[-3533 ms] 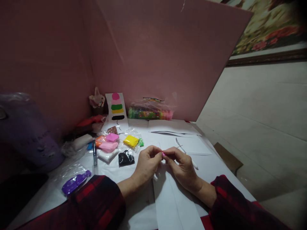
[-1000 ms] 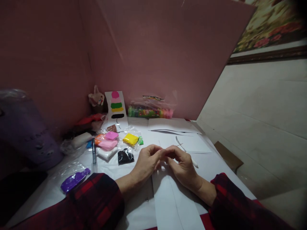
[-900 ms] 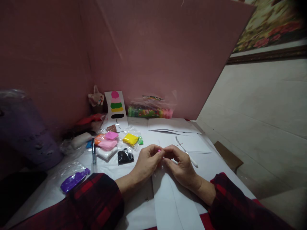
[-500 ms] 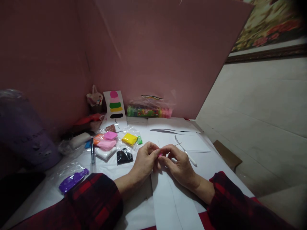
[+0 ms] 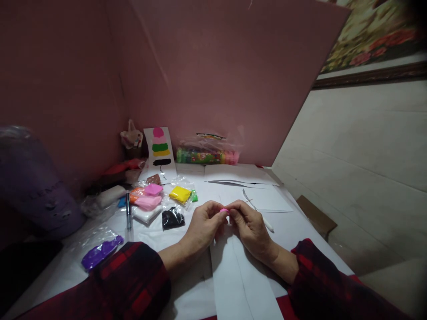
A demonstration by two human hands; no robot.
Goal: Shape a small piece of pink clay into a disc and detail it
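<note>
From the head view, I see a small pink lump [image 5: 224,211] pinched between the fingertips of the left hand [image 5: 204,226] and the right hand [image 5: 252,227], above a white paper strip [image 5: 240,280] on the table [image 5: 293,231]. Both sets of fingers are drawn narrow around it. A black packet [image 5: 173,218] lies near the left hand, a white-handled tool [image 5: 267,224] just beside the right.
</note>
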